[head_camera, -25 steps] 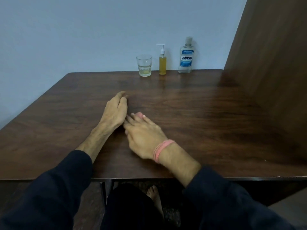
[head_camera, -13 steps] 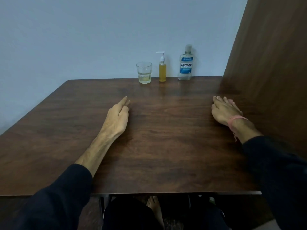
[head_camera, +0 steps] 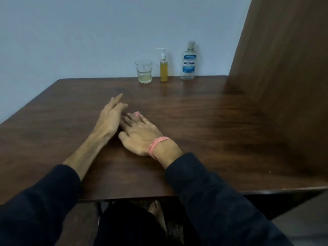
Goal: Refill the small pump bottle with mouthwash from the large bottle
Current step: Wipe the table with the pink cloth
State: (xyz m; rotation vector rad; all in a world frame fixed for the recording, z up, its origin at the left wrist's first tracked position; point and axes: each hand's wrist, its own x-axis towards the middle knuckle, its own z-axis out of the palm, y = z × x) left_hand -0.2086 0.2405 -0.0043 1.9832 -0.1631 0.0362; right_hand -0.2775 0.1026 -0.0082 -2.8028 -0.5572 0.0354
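Fingers point(head_camera: 115, 102) of my left hand point(head_camera: 111, 119) stretch forward, loosely spread, slightly lifted at the tips and gripping nothing. Beside them, my right hand point(head_camera: 138, 134) lies palm down on the table point(head_camera: 221, 135), its fingers extended flat and angled toward the left hand, so that their tips sit just beside, perhaps touching, the left palm's edge; I cannot tell which. That hand is empty too. One right fingertip shows a pink tint. A pink band point(head_camera: 158, 143) wraps my right wrist, just ahead of the dark sleeve point(head_camera: 213, 201); my left forearm is bare down to its own dark sleeve point(head_camera: 44, 201).

Both hands rest near the middle of the dark wooden tabletop. Well away from them, along the far edge against the pale wall point(head_camera: 106, 32), three things stand upright in a row. Leftmost is a clear drinking glass point(head_camera: 143, 71) with a little pale liquid at the bottom. Just right of it stands the small pump bottle point(head_camera: 163, 67), white pump on top, filled with yellow liquid. Further right stands the large bottle point(head_camera: 189, 62) of mouthwash, clear with a blue label, cap on. A wooden panel point(head_camera: 284, 77) rises along the table's right side.
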